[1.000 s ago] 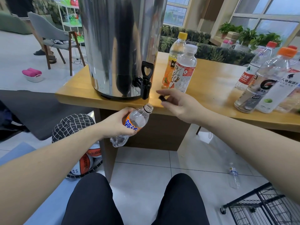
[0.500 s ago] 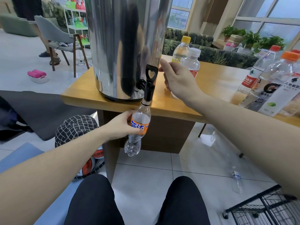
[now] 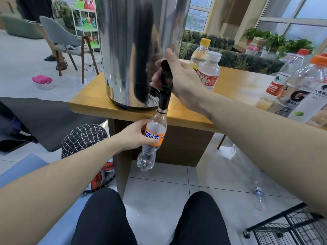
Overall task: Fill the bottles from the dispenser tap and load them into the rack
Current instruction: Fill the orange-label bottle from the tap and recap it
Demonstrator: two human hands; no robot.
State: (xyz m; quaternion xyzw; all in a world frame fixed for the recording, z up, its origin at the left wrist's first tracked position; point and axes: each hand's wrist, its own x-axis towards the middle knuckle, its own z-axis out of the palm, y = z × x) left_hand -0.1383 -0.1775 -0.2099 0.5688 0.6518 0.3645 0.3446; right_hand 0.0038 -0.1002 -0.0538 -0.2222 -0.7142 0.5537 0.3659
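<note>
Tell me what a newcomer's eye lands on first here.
The tall shiny steel dispenser at the wooden table's near corner dominates. Below it, the left hand holds a clear orange-labelled plastic bottle with its mouth under the black tap, whose handle the right hand grips. Capped bottles crowd the table's right end.

orange-label bottle (image 3: 153,137): clear, uncapped, upright, mouth at tap spout | dispenser (image 3: 139,50): steel, on table edge | tap (image 3: 165,89): black | wire rack (image 3: 290,228): black, on floor, lower right
</note>
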